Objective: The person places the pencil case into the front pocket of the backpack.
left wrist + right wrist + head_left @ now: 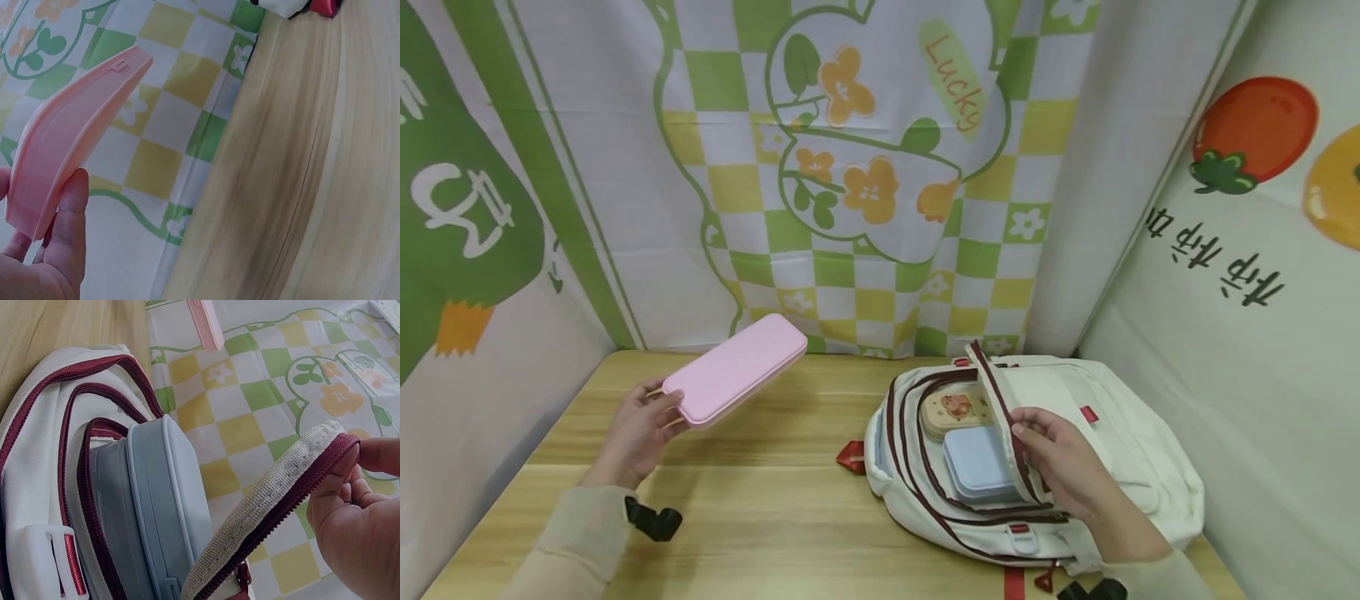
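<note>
A flat pink case [737,367], long with rounded corners, is held by one end in my left hand [643,429], tilted above the table. In the left wrist view the thumb and fingers grip the lower end of the pink case [75,131]. My right hand [1067,454] pinches the zippered edge of the front pocket flap [1000,400] of a white backpack [1120,417] and holds it raised. Inside the open pocket sit a light blue box [977,458] and a beige box [953,410] with a cartoon picture. The flap hides part of both.
The backpack lies on a wooden table [790,500], its dark red zippers facing left. A red tab [852,457] sticks out at its left side, and a white buckle [1022,537] hangs near the front. Printed curtains [865,283] stand behind the table and on both sides.
</note>
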A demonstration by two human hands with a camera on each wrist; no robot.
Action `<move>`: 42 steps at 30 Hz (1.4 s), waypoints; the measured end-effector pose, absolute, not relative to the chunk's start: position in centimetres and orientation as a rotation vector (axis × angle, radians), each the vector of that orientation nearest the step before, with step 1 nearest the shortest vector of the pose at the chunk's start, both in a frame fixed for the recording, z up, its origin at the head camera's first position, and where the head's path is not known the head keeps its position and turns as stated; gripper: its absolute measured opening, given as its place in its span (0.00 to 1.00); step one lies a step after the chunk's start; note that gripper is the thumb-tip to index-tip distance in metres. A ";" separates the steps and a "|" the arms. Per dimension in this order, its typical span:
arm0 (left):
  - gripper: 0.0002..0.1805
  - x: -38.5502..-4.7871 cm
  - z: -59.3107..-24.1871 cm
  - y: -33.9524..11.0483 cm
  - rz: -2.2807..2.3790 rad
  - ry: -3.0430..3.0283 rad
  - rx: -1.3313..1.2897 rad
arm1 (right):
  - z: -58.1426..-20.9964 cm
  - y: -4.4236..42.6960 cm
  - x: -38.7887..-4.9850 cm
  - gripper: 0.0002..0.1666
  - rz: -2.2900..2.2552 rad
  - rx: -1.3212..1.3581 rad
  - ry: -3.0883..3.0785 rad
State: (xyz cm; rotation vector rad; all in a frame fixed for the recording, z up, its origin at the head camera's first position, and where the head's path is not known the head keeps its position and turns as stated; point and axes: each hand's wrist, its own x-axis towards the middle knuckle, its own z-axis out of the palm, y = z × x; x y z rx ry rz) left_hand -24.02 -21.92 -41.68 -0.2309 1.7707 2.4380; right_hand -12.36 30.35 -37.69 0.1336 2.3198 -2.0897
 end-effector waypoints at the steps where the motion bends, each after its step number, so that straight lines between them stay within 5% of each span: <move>1: 0.14 -24.0 -41.6 -21.8 2.431 1.774 -0.221 | -37.7 30.4 -12.3 0.10 -2.091 0.132 2.319; 42: 0.24 -26.2 -42.6 -10.4 2.228 1.780 0.048 | -38.0 30.3 -12.4 0.06 -2.133 0.145 2.306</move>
